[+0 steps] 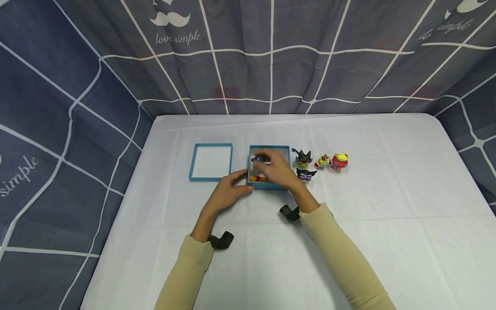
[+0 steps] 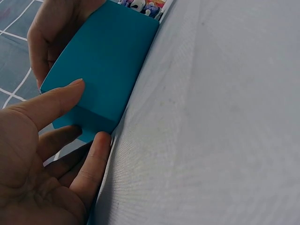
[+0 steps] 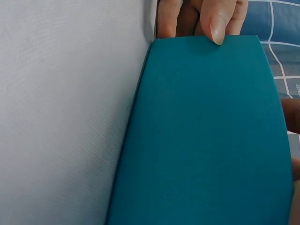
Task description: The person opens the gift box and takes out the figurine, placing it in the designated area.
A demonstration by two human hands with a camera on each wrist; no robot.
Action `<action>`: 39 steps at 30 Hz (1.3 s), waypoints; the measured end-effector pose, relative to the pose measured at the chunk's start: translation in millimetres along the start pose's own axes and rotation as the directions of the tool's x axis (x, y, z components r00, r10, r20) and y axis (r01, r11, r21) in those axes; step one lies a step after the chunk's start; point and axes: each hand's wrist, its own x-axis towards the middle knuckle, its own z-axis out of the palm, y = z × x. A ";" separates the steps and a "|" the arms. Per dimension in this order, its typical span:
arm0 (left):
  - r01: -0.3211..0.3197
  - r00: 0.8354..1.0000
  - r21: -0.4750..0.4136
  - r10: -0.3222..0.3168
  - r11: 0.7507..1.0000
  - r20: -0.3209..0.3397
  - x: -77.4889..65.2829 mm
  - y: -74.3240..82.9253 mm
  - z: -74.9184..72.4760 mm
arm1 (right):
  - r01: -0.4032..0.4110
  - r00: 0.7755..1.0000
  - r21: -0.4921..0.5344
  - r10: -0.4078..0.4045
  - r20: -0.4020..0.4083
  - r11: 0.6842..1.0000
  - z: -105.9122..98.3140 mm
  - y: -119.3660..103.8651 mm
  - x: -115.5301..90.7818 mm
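An open teal box (image 1: 267,186) stands on the table, with a small orange-yellow figurine (image 1: 255,178) near its front inner wall. My left hand (image 1: 228,193) holds the box by its front left corner. Its thumb (image 2: 65,96) lies on the front wall and its other fingers sit round the left side. Reaching in from above, my right hand (image 1: 277,168) has thumb and forefinger around a small dark-blue and white figurine (image 1: 257,159) at the box's left side. In the right wrist view the teal front wall (image 3: 201,131) hides most of this hand.
Left of the box lies its teal-rimmed lid (image 1: 191,165), white inside. To the right stand a black-eared figurine (image 1: 304,158), a black and purple one (image 1: 305,175), a small yellow-brown one (image 1: 322,161) and a red and yellow one (image 1: 339,160). A grey checked curtain (image 1: 248,77) hangs behind the white table (image 1: 387,181).
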 end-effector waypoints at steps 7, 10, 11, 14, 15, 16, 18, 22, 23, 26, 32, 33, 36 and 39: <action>-0.003 1.000 0.002 0.003 1.000 0.004 0.7 -0.7 0.5 | -0.016 0.999 0.056 0.019 -0.048 0.998 0.7 1.2 -1.4; -0.002 1.000 0.002 0.002 1.000 0.003 1.2 -0.1 0.7 | 0.005 0.998 0.079 -0.001 -0.060 0.997 -0.3 1.0 -2.0; -0.003 1.000 0.002 0.003 1.000 0.002 1.4 0.2 0.7 | 0.015 0.998 0.088 -0.010 -0.064 0.996 -0.6 1.0 -2.1; -0.008 1.000 -0.001 0.008 1.000 0.001 1.5 1.0 0.4 | 0.042 0.997 0.106 -0.034 -0.073 0.993 -1.3 0.5 -2.9; -0.009 1.000 -0.003 0.009 1.000 0.001 1.5 1.1 0.2 | 0.048 0.996 0.114 -0.039 -0.076 0.992 -1.5 0.3 -3.2; -0.009 1.000 -0.004 0.009 1.000 0.001 1.5 0.8 0.1 | 0.053 0.996 0.120 -0.044 -0.076 0.991 -1.7 0.2 -3.6; -0.007 1.000 -0.006 0.007 1.000 0.002 1.6 0.4 0.0 | 0.064 0.996 0.128 -0.055 -0.077 0.990 -2.0 0.1 -4.2; -0.006 1.000 -0.007 0.005 1.000 -0.002 1.5 -0.9 0.0 | 0.101 0.993 0.143 -0.091 -0.077 0.985 -1.8 0.9 -4.7; 0.002 1.000 -0.011 -0.002 1.000 -0.002 -0.1 4.1 -0.3 | 0.113 0.992 0.149 -0.102 -0.079 0.982 -1.6 1.3 -4.4; 0.005 1.000 -0.017 -0.005 1.000 -0.006 -0.6 4.6 -0.8 | 0.143 0.988 0.165 -0.130 -0.088 0.976 -1.2 1.6 -4.2; -0.001 1.000 -0.032 0.000 0.999 -0.009 0.4 -0.1 -0.4 | 0.189 0.979 0.185 -0.171 -0.110 0.964 -1.6 1.9 -6.8; -0.001 1.000 -0.036 0.001 0.999 -0.008 0.4 -0.5 -0.3 | 0.193 0.978 0.190 -0.174 -0.112 0.963 -1.7 1.9 -7.5; 0.004 1.000 -0.036 -0.004 0.999 -0.004 0.1 -0.1 0.4 | 0.194 0.978 0.201 -0.173 -0.114 0.960 -1.8 1.0 -9.4; 0.010 1.000 -0.034 -0.010 0.999 -0.002 0.0 0.0 1.1 | 0.196 0.978 0.204 -0.175 -0.115 0.959 -1.5 0.4 -11.3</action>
